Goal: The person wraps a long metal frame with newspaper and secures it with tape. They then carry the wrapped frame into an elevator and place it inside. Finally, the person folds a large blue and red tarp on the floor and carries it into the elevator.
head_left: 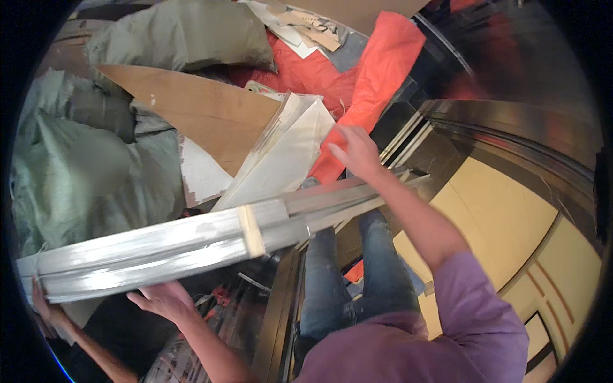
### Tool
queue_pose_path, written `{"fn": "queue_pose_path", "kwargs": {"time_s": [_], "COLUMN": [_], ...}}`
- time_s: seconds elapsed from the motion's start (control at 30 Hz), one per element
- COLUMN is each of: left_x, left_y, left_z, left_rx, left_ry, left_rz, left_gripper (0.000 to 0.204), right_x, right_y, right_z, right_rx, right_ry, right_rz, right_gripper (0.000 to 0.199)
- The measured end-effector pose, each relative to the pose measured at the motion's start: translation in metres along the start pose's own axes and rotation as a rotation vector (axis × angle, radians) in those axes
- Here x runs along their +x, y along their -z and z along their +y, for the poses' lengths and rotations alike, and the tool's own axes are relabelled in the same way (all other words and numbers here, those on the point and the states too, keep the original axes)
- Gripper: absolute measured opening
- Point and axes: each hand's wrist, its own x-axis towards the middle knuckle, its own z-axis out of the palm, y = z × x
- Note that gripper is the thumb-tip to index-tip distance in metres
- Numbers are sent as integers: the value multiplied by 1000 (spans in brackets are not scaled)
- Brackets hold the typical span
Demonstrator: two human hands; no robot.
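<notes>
A long bundle of silvery metal profiles (185, 246) slants across the middle, with a pale yellow band (252, 231) around it. Just beneath its lower edge is my left hand (167, 301), fingers stretched and thumb apart; whether the fingertips touch the metal I cannot tell. My right hand (359, 152) is raised above the bundle's right part, loosely spread in front of a rolled orange-red sheet (389, 57), gripping nothing. At the far left, another person's hand (48, 309) supports the bundle's end from below.
Stuffed green sacks (102, 172) and a grey-green sack (185, 35) are piled at the left and back. A brown board (198, 108) and white panels (281, 150) lean beyond the bundle. A metal door frame (274, 319) and cream floor tiles (498, 210) flank my legs.
</notes>
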Motion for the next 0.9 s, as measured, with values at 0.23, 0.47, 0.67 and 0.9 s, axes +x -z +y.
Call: {"fn": "queue_pose_path", "kwargs": {"time_s": [0.23,0.47,0.67,0.9], "left_x": [-85,-80,-72,-66], "left_y": [-32,-13,-14,-27], "left_z": [-88,-97,-102,-102], "left_rx": [122,70,82,104], "left_ry": [148,347,315,272], "left_rz": [274,66,-3,-62], "left_gripper": [86,91,90,85], "right_x": [165,150,161,107], "right_y": [-171,-203,-214,-148], "right_z": [38,29,-88,-27], "right_rx": [-619,-674,-621,-421], "right_ry": [777,775,993,740], "right_rz": [-384,-770,-571,-379], "right_gripper": [52,14,14,58]}}
